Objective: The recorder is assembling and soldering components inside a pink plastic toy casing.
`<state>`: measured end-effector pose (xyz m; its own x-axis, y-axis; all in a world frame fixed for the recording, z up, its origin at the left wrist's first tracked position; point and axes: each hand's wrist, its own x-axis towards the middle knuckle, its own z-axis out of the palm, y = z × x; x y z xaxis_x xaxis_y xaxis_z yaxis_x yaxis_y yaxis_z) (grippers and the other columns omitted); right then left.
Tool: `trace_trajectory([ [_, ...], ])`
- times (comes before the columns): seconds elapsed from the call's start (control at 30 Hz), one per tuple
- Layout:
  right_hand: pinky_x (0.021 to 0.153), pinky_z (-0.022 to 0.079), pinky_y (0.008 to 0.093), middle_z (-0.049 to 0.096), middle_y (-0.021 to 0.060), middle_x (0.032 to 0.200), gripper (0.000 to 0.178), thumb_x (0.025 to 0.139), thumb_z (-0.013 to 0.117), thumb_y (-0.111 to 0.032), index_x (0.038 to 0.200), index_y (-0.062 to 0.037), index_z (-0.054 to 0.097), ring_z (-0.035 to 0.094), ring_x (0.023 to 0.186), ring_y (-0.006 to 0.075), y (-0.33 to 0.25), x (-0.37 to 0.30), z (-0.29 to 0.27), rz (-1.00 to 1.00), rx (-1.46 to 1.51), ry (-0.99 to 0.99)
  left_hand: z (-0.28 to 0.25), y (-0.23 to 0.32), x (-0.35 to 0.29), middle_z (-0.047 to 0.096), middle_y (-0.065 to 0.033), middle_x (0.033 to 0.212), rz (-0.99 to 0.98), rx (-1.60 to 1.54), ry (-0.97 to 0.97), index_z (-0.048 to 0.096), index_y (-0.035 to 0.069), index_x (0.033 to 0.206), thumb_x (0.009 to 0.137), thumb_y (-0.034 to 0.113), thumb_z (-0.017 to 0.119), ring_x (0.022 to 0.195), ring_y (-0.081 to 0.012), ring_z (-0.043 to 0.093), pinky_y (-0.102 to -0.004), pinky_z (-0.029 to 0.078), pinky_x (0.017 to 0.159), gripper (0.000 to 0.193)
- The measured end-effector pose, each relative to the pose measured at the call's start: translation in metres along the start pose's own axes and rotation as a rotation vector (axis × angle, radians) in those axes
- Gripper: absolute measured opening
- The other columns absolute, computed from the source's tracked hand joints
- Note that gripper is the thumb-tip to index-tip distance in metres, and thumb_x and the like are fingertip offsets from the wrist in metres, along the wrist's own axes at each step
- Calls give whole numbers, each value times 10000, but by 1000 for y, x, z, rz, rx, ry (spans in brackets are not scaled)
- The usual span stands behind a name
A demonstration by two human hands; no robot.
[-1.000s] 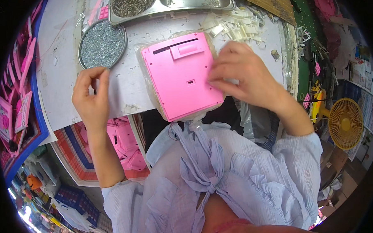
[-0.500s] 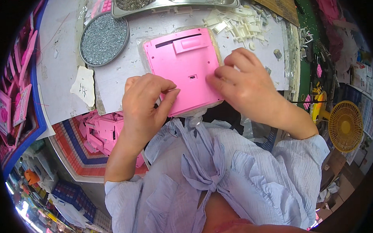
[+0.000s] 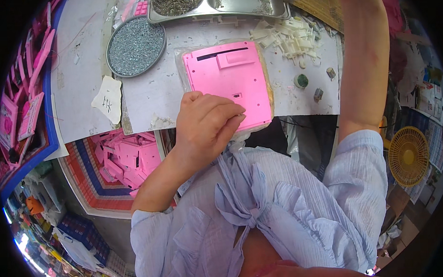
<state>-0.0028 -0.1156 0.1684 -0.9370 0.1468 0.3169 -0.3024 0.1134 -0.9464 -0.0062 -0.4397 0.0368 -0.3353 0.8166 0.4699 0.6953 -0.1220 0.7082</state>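
Hovering or resting on the pink plastic housing [image 3: 214, 81], cannot tell which: left hand [image 3: 206, 124], thumb and forefinger drawn nearly together, others curled; anything pinched between, cannot tell. Housing lies on a plastic-wrapped pad [image 3: 271, 100], jutting over the near edge of the worktop [image 3: 152, 99]. Right forearm [image 3: 363, 70] stretches along the worktop's right edge, toward the far side; right hand out of view, its state cannot be told. Toward the far left, round dish [image 3: 108, 57] of small silvery pieces [image 3: 136, 46]. Beyond the housing, metal tray [image 3: 222, 13] with small parts. White plastic pieces [image 3: 293, 38] loosely heaped, far right. Below the near edge, left: pink parts [image 3: 137, 158] piled in a striped bin [image 3: 81, 165].
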Motion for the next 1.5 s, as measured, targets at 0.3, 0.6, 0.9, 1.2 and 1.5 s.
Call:
trace_trajectory([
  [0.3, 519, 387, 259, 515, -74, 621, 248, 952, 699, -297, 1089, -168, 538, 485, 535, 91, -17, -142, 105, -113, 435, 49, 11, 2, 3, 695, -21, 869, 33, -17, 25, 702, 124, 971, 804, 67, 808, 749, -190, 648, -360, 406, 795, 206],
  [0.6, 500, 391, 273, 531, -35, 635, 276, 973, 718, -318, 1078, -138, 538, 506, 524, 102, -14, -148, 125, -96, 398, 184, 12, 4, 7, 684, -17, 840, 65, -5, 23, 692, 116, 937, 781, 71, 820, 726, -191, 637, -365, 395, 766, 207],
  [0.9, 503, 407, 281, 557, -13, 641, 245, 971, 701, -278, 1057, -130, 526, 519, 518, 113, -20, -149, 116, -149, 378, 111, 11, 5, 14, 672, -17, 828, 138, 45, 29, 689, 112, 924, 766, 97, 833, 710, -192, 633, -368, 395, 758, 214],
  [1.2, 490, 404, 296, 549, 1, 614, 265, 949, 732, -273, 1023, -114, 533, 524, 515, 129, -18, -164, 126, -67, 340, 226, 13, 7, 13, 665, -18, 811, 124, -16, -32, 691, 112, 888, 770, 109, 832, 704, -202, 620, -387, 407, 740, 184],
  [1.5, 535, 458, 356, 545, 20, 618, 230, 908, 744, -212, 957, -98, 550, 520, 511, 159, 2, -206, 131, 14, 198, 331, 2, -23, 19, 686, -90, 971, 101, 57, -155, 569, 48, 793, 812, 53, 762, 976, -275, 676, -416, 505, 845, 193],
])
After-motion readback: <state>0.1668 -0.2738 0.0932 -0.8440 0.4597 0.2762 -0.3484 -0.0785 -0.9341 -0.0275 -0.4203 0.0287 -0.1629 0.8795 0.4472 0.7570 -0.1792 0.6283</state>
